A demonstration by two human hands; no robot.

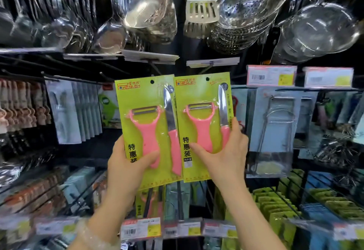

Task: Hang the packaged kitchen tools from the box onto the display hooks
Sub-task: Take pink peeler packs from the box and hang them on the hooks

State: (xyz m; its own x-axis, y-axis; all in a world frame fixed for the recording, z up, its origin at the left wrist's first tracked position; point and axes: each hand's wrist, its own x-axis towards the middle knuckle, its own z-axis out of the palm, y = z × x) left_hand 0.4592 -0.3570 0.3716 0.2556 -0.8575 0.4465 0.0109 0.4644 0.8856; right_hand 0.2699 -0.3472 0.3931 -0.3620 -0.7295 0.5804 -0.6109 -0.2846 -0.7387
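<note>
A single head-worn wide-angle camera looks forward and slightly up at a shop's hook display, close enough that the left hand [126,163] and right hand [226,151] fill the centre, each raising a green package [145,111]; hanging steel strainers [254,3] bend across the top edge, price labels [141,228] run along the bottom, and edges blur and curve with the lens

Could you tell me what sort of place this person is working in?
Most likely a housewares shop aisle: barcoded price tags on the display, steel colanders hanging overhead, and carded peeler-and-knife packs held up by the left hand and right hand.
</note>
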